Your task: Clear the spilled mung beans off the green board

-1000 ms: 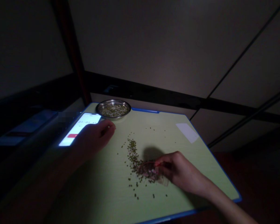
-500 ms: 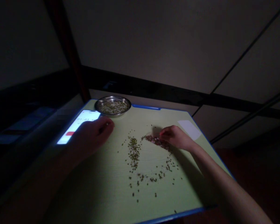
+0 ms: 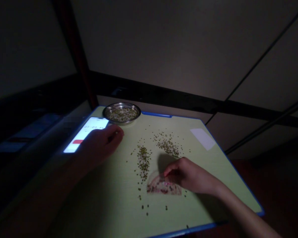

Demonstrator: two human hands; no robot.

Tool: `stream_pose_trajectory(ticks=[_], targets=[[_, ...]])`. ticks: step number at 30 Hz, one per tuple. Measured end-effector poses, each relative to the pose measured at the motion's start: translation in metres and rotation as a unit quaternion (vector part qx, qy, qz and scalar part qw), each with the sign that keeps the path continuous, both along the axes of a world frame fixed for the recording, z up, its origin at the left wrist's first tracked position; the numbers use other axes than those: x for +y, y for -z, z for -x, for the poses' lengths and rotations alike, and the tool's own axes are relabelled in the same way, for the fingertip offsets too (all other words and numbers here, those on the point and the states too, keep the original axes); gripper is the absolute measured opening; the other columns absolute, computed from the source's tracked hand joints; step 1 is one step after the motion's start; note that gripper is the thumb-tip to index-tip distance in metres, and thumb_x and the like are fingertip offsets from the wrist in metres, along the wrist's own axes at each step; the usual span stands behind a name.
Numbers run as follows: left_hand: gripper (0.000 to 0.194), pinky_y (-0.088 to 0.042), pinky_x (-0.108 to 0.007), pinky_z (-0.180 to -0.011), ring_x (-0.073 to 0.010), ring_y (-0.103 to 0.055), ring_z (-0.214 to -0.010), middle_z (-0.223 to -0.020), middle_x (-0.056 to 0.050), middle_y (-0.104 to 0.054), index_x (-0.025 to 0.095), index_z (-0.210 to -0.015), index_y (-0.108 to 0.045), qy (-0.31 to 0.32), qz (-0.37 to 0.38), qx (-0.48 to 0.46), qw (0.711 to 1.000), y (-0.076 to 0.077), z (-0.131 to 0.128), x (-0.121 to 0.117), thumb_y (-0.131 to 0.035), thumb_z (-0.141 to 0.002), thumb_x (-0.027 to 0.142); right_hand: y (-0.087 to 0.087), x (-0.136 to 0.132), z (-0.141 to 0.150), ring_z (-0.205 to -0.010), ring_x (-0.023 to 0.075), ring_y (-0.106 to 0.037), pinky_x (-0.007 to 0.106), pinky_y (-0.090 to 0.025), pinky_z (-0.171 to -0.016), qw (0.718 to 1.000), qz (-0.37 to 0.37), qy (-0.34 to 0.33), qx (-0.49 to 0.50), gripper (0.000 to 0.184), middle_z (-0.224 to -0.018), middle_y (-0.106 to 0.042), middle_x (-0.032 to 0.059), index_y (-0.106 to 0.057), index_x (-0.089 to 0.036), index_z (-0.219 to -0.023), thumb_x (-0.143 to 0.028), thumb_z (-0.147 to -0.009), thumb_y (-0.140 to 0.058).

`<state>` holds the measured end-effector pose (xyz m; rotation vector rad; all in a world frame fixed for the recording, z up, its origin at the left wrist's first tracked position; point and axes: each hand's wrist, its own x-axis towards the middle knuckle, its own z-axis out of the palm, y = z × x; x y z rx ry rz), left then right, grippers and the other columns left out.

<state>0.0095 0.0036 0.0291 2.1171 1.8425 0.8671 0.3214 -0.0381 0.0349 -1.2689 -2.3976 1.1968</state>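
My right hand [image 3: 186, 175] is closed in a pinch on the upper edge of a clear, half-round protractor [image 3: 154, 185]. The protractor lies over some small greenish-brown seeds near the middle of the board, its straight edge towards me. Beyond it spreads a loose patch of seeds [image 3: 167, 144], and to its left runs a longer strip of seeds [image 3: 143, 158]. My left hand [image 3: 105, 140] has its fingers curled in beside the phone; a tiny pale speck shows at the fingertips, too small to name.
A round steel dish [image 3: 121, 113] holding seeds stands at the back left. The lit phone [image 3: 85, 132] shows a running timer. A white paper piece [image 3: 203, 138] lies on the right of the pale green, blue-edged tabletop [image 3: 124, 205]. Cabinet panels rise behind.
My right hand has drawn the protractor towards me, from the back patch to the nearer scattered seeds. The back patch now lies more spread out. My left hand stays about where it was.
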Motion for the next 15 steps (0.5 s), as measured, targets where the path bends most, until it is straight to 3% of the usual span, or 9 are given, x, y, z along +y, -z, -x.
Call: stream_pose_trajectory(ticks=[5,9,12,15], targets=[[0.033,-0.038,-0.032,-0.062,-0.0170,-0.058,-0.063,-0.070,0.001,-0.064,0.024,-0.084,-0.059,0.004,0.006,0.001,1.000,0.001,0.001,0.001,-0.039,-0.092,0.049,0.006,0.039,-0.010,-0.070,0.0156,-0.063,0.029,-0.047,-0.064,0.998,-0.054,0.033,-0.005,0.021,-0.079,-0.074,0.0014,-0.075,-0.018,-0.088,-0.015,-0.077,-0.057],[0.034,-0.038,-0.032,-0.061,-0.0174,-0.058,-0.063,-0.068,0.001,-0.064,0.024,-0.084,-0.060,-0.005,0.001,0.001,1.000,-0.001,0.001,0.000,-0.039,-0.091,0.050,-0.004,0.064,-0.015,-0.064,0.0135,-0.058,0.028,-0.044,-0.062,0.995,-0.091,0.051,-0.008,0.015,-0.073,-0.070,0.0007,-0.071,-0.018,-0.078,-0.017,-0.078,-0.057],[0.033,-0.037,-0.032,-0.061,-0.0170,-0.057,-0.061,-0.067,0.001,-0.062,0.024,-0.084,-0.060,-0.007,0.005,0.004,1.000,-0.003,0.000,-0.001,-0.039,-0.091,0.048,-0.015,0.061,-0.009,-0.062,0.0124,-0.056,0.027,-0.042,-0.058,0.993,-0.105,0.060,0.003,0.015,-0.070,-0.068,0.0004,-0.070,-0.017,-0.077,-0.020,-0.082,-0.057],[0.032,-0.036,-0.032,-0.061,-0.0164,-0.055,-0.060,-0.065,0.001,-0.060,0.023,-0.082,-0.060,-0.003,0.006,0.000,1.000,-0.006,-0.002,-0.002,-0.039,-0.090,0.046,-0.026,0.035,0.005,-0.070,0.0141,-0.061,0.028,-0.044,-0.063,0.990,-0.137,0.032,0.023,0.016,-0.079,-0.072,0.0006,-0.073,-0.019,-0.088,-0.020,-0.087,-0.057]])
